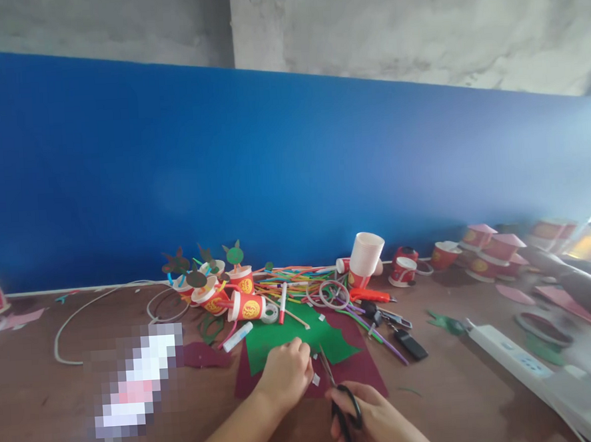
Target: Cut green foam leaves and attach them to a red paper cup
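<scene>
While the right hand (364,418) grips scissors (346,414) angled toward eleven o'clock, the left hand (290,369) curls at its ten o'clock, any pinched item indiscernible.

Left hand (288,369) curled beside right hand (360,414).

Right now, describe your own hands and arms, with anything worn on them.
My left hand and right hand are bare human hands with no gloves. No sleeve shows on the left forearm or right forearm as far as the picture reaches. I see no watch, bracelet or cable; a ring would be too small to tell.
</scene>
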The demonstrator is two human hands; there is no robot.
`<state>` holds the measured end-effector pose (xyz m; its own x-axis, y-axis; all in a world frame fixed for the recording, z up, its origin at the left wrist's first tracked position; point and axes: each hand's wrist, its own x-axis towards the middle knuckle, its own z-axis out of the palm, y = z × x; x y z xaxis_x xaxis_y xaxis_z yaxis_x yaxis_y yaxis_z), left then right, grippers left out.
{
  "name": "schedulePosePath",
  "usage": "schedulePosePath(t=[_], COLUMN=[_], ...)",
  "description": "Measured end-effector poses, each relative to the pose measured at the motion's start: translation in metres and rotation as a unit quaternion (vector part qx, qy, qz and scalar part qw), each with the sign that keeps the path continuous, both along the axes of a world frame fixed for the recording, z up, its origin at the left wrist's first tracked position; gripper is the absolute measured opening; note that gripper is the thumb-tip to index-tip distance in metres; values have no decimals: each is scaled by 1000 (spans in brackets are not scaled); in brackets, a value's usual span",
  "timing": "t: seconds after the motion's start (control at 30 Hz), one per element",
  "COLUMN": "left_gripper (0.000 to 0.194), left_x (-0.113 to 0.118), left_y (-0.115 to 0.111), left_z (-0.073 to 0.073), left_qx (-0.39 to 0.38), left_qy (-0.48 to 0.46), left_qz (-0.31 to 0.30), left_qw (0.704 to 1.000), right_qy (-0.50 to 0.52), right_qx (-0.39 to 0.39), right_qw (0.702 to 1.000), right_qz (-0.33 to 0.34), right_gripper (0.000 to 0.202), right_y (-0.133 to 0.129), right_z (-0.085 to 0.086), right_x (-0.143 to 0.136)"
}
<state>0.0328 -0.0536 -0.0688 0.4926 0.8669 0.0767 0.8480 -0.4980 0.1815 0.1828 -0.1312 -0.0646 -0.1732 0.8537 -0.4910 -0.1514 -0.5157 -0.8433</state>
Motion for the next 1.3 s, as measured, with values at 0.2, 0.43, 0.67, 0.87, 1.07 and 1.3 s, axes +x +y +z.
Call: schedulePosePath(t=[0.2, 0.43, 0.67, 0.87, 1.07, 1.3], left_gripper=[14, 15, 16, 18, 18, 14], left_x=[-1, -2, -3, -2, -2, -1], left_y=[1, 2, 2, 3, 3, 3], left_z=[-3, -3, 0, -1, -2, -5], left_qx=[9, 13, 11, 7, 6, 10], left_qy=[-2, -9, -14, -12, -10, 2], left_qz=[-9, -10, -9, -2, -12, -30], left_qw=[1000, 1000, 1000, 1000, 1000, 1000], right_qy=[-9, -41, -57, -75, -87, -126], right_qx=[25, 44, 62, 62, 48, 19], right_qw=[1000, 998, 995, 994, 995, 991], right_qz=[2, -33, -51, -50, -27, 52], right_gripper=[40, 47, 59, 60, 50, 41], right_y=[21, 20, 21, 19, 21, 41], right_z=[2, -4, -18, -20, -7, 3], right_x=[-4, -11, -13, -12, 0, 30])
